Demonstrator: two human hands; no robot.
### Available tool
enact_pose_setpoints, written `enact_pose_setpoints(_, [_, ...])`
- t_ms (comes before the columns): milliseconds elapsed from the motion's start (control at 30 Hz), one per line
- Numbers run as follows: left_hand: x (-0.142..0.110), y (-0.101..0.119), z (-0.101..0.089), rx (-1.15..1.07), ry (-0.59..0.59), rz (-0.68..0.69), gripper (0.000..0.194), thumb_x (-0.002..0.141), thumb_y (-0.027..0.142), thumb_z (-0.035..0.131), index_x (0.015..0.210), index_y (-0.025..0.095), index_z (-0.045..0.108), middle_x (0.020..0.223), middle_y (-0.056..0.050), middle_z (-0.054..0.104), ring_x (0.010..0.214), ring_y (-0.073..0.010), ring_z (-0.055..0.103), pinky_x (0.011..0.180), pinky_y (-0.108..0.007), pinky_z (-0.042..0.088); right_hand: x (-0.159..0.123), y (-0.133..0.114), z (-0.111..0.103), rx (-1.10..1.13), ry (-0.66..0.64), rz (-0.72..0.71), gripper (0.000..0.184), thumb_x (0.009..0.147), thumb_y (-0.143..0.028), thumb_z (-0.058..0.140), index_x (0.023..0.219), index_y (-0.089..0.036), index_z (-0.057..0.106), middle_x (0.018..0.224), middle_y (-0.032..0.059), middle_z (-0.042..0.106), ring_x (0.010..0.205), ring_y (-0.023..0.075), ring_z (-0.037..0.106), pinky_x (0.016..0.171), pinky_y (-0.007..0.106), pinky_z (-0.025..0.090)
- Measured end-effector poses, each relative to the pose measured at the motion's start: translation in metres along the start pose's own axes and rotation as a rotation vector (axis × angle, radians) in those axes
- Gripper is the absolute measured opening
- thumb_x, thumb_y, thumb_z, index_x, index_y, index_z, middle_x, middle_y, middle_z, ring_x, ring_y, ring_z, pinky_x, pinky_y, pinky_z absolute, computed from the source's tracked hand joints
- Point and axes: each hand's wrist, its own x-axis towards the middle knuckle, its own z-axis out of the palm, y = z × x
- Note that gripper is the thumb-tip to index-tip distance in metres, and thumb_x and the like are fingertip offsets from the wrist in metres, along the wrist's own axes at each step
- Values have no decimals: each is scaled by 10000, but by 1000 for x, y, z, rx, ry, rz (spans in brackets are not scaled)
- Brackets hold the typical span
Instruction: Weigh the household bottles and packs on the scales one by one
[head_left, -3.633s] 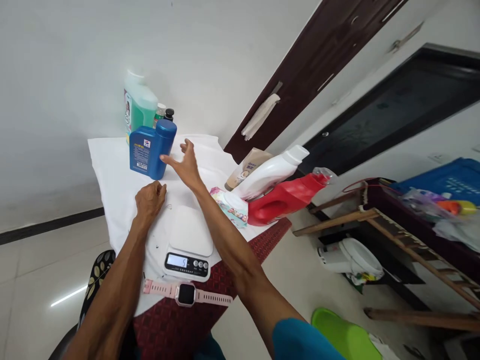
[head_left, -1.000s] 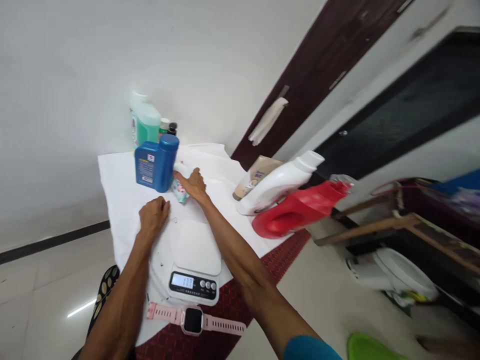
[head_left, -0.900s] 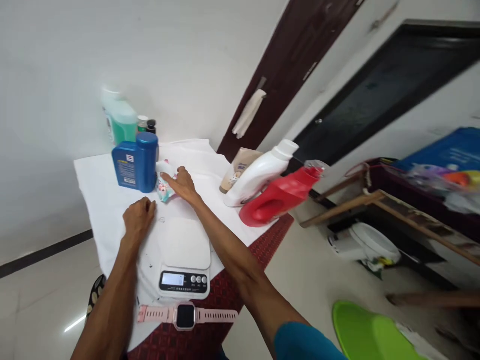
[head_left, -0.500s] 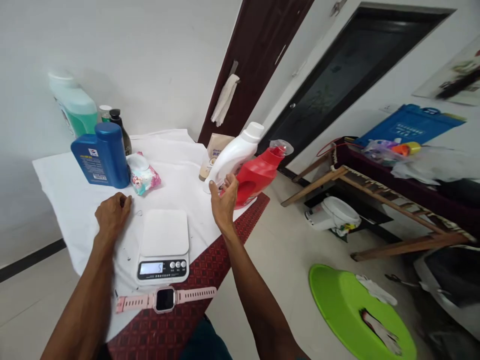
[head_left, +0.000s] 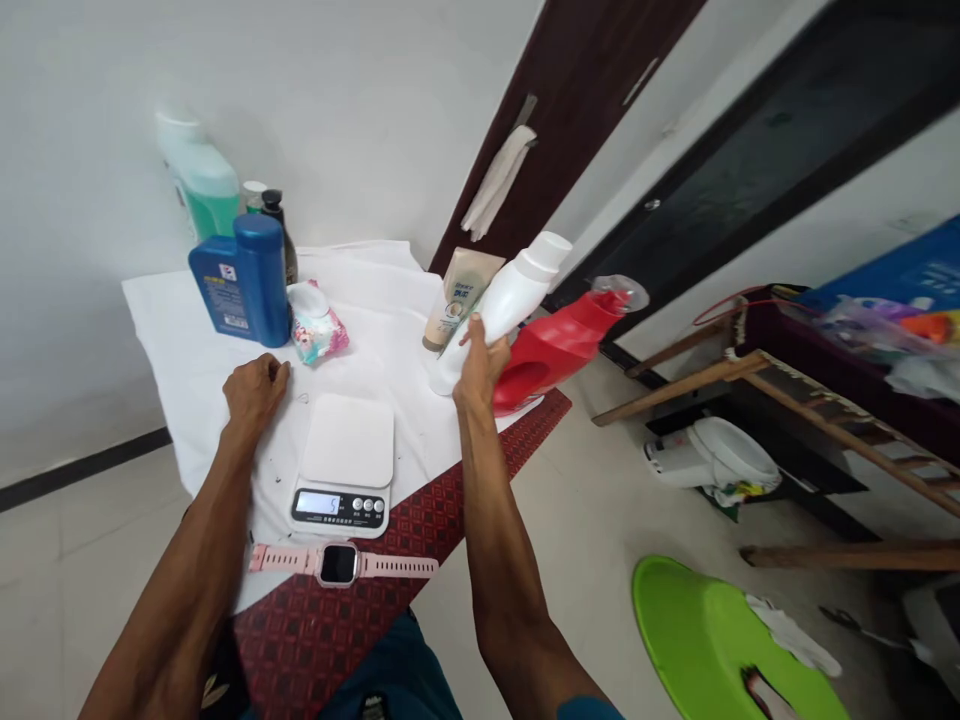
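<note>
My right hand (head_left: 481,368) has its fingers closed round the middle of a white bottle (head_left: 519,288) with a white cap, which tilts to the right. Right against it stands a red jug (head_left: 553,348) with a plastic-wrapped top, and behind it is a beige squeeze tube (head_left: 459,290). On the cloth, my left hand (head_left: 256,393) rests in a loose fist, nothing visible in it. Between my forearms lies a white kitchen scale (head_left: 349,442), its display reading 5. In front of the scale a pink-strapped smartwatch (head_left: 339,566) is laid out flat.
A blue bottle (head_left: 259,285), a wipes pack (head_left: 321,335), a green-liquid bottle (head_left: 210,195) and a dark pump bottle (head_left: 279,225) stand at the back left. White cloth (head_left: 390,290) covers most of the table. A green basin (head_left: 697,630) and white bucket (head_left: 731,455) are on the floor.
My right hand's grip has closed round the white bottle, which has shifted slightly away from the red jug. The whole view has swung, so things appear further right. My left hand stays curled.
</note>
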Motion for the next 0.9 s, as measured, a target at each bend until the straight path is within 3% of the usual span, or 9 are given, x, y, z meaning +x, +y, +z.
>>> enact_pose_setpoints(167, [-1,-1,5,-18,7,9,349,1029,435,486,1049,214,755,1087,-146,811,1094,-349,736,834,-386,471,-33,-14,-8,252,306,127,563,898,-810,640,871,-252,577,655,-49,503,600,182,564,573,372,555])
enact_pose_setpoints(267, [-1,-1,8,-38,15,4,323,1032,420,497,1040,220,750,1064,-134,809,1065,-334,734,831,-381,471,-47,-29,-16,303,348,151,541,826,-774,758,817,-264,579,614,-66,456,507,164,469,456,359,468])
enact_pose_setpoints(500, [-1,-5,12,-60,18,13,299,1035,409,513,1023,222,746,1069,-125,810,1082,-330,732,833,-377,468,-69,-71,-52,476,261,50,556,803,-621,846,622,-292,437,551,-78,334,458,126,342,416,312,319])
enact_pose_setpoints(667, [-1,-5,12,-77,23,18,301,1034,403,515,1026,219,752,1057,-133,806,1058,-330,731,833,-380,475,-82,-102,-76,670,72,25,597,776,-601,848,548,-262,412,489,-95,273,417,78,263,406,267,266])
enact_pose_setpoints(767, [-2,-5,11,-83,23,17,300,1035,399,517,1026,218,755,1054,-131,807,1050,-323,733,840,-377,477,-95,-109,-79,730,-37,70,649,781,-604,856,547,-248,367,482,-105,239,413,57,238,413,244,279])
enact_pose_setpoints(900, [-3,-4,11,-74,17,8,309,1044,400,512,1055,216,760,1095,-131,811,1081,-319,729,852,-372,471,-112,-116,-67,767,-187,103,666,815,-636,830,573,-248,345,494,-110,217,401,54,221,395,231,271])
